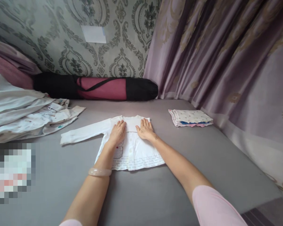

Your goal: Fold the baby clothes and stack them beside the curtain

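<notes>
A small white long-sleeved shirt [130, 153] lies spread on the grey bed surface [136, 201], its hem patterned with fine print. One sleeve stretches out to the left; the other is folded across the upper chest. My left hand [118, 132] rests flat on the upper left of the shirt, fingers extended and nothing held. On the upper right, my right hand [145, 129] presses flat on the folded part with its fingers stretched out. A printed figure shows partly beside my left wrist.
A heap of light clothes [35, 113] lies at the left. At the right sits a folded stack of cloths [191, 117]. A black and maroon long bag [103, 88] lies along the patterned wall [119, 40]. Purple curtains [202, 47] hang at the right. A pixelated patch covers the lower left.
</notes>
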A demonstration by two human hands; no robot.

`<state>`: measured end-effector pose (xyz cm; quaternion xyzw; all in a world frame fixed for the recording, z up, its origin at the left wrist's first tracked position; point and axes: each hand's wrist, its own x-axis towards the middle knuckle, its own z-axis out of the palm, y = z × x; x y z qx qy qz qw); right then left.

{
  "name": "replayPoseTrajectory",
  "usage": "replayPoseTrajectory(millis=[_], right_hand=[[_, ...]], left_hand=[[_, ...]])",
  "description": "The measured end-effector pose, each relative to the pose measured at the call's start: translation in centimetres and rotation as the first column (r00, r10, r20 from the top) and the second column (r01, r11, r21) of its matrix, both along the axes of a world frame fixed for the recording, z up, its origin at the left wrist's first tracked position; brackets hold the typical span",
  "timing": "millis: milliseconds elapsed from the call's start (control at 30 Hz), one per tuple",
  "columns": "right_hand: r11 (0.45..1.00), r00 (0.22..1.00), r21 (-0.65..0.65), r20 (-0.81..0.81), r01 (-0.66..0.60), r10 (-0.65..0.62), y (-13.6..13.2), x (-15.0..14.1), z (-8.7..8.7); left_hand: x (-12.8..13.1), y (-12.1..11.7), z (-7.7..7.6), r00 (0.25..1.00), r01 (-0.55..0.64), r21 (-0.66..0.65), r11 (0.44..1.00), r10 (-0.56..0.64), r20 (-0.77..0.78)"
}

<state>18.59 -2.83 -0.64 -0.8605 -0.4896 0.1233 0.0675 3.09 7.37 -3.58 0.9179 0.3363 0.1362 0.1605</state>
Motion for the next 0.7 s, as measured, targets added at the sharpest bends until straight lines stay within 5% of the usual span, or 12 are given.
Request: replayPoseTrajectory(millis=[200,333,467,700], right_hand=[[0.989,0.996,0.147,0.087,-0.018,0.006,-0.2,2.0,0.5],[0.998,0.997,0.062,0.076,-0.01,0.006,-0.4,2.7,-0.9],[1.0,1.0,-0.009,0.019,-0.003,0.003,-0.1,3.2,-0.4],[0.988,0.982,0.109,0.168,-0.107,0.088,0.2,2.8,-1.0]], left_hand=[[-0.5,0.6,0.1,0.996,-0.01,0.048,0.999,0.006,0.088],[-0.9,0.9,0.1,0.997,-0.005,0.008,1.0,0.005,0.077],[-1.1,1.4,0.4,0.98,0.001,-0.048,0.999,0.009,0.199],[-2.0,1.4,2.9,0.94,-0.178,-0.218,0.96,0.231,0.25]])
